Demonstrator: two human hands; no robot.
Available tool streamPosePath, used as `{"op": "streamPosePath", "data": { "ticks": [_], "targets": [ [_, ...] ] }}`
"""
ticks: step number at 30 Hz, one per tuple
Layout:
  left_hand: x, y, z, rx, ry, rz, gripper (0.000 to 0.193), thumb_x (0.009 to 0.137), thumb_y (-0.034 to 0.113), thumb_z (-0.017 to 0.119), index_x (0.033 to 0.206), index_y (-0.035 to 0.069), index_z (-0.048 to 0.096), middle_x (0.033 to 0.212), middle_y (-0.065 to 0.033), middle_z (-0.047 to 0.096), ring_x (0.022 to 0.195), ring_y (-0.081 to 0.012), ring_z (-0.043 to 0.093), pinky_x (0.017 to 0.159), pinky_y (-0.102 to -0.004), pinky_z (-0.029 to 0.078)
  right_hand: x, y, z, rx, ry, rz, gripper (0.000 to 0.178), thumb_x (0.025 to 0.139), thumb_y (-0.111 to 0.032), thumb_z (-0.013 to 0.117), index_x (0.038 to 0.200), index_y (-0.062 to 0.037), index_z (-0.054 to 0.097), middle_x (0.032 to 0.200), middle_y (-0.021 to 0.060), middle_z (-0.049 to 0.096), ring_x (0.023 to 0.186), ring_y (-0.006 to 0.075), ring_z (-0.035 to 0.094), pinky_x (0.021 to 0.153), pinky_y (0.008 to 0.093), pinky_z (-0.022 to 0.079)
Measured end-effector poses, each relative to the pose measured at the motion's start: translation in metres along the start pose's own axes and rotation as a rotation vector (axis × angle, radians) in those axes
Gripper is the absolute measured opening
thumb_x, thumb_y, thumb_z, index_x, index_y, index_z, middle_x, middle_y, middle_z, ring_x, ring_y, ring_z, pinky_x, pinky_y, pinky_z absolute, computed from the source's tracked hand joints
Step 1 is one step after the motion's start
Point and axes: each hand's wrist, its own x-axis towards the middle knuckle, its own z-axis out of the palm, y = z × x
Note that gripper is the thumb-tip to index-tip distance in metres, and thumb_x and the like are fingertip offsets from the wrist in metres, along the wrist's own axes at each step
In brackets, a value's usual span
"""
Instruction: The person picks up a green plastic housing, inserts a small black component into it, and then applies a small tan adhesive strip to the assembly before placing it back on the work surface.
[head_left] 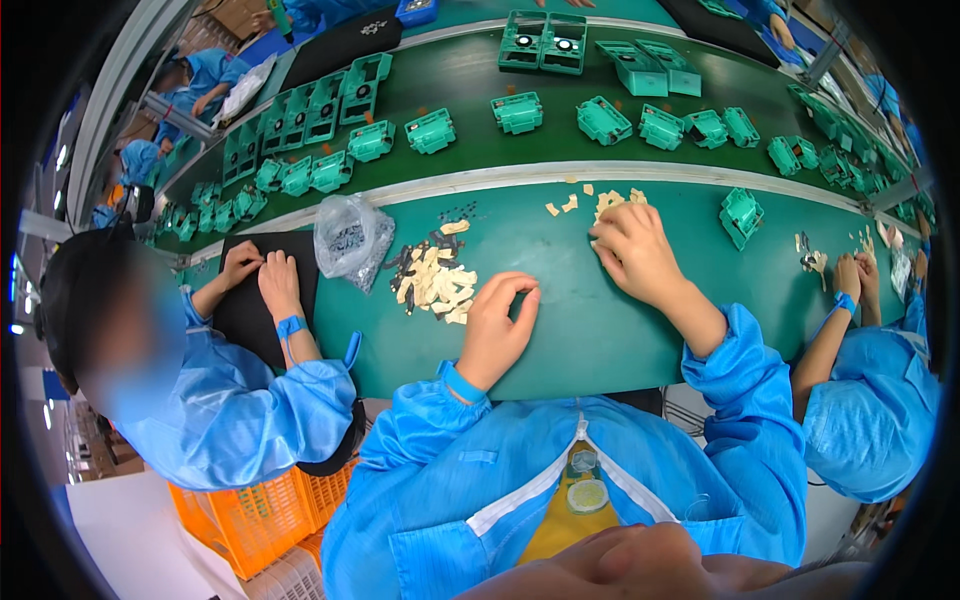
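My left hand is over the green tabletop, right of a heap of cream strip-like pieces mixed with small black parts. Its fingers are curled, with thumb and forefinger tips close together; anything between them is too small to make out. My right hand is farther forward, just on the near side of a smaller pile of cream pieces that it partly covers. Its fingers are bent but apart, with nothing visible between them. A few loose cream pieces lie left of that pile. Blue bands circle my left wrist.
A clear bag of small dark parts sits left of the heap. A green housing stands to the right. Beyond the pale rail, a dark green belt carries several green housings. Co-workers' hands work on both sides.
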Motion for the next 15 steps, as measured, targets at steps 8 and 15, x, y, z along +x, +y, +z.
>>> {"op": "streamPosePath", "data": {
  "ticks": [8,15],
  "targets": [
    [0.003,-0.001,0.006,0.006,-0.009,0.017,0.01,0.091,0.003,0.069,0.1,-0.001,0.068,0.104,-0.0143,0.069,0.096,-0.027,0.069,0.085,-0.0344,0.054,0.043,-0.005,0.038,-0.031,0.137,0.039,0.03,0.085,-0.018,0.072,0.112,-0.0067,0.069,0.123,0.0121,0.063,0.12,0.0336,0.056,0.1,0.0464,0.043],
    [-0.001,-0.002,0.001,0.0,0.034,0.054,0.01,0.09,0.004,0.068,0.099,0.0,0.067,0.101,-0.0142,0.069,0.091,-0.0313,0.068,0.079,-0.0367,0.054,-0.008,0.024,0.006,-0.093,0.111,0.177,0.032,0.071,0.002,0.072,0.103,-0.0026,0.072,0.102,0.011,0.065,0.099,0.031,0.061,0.084,0.0413,0.048]
  ]
}}
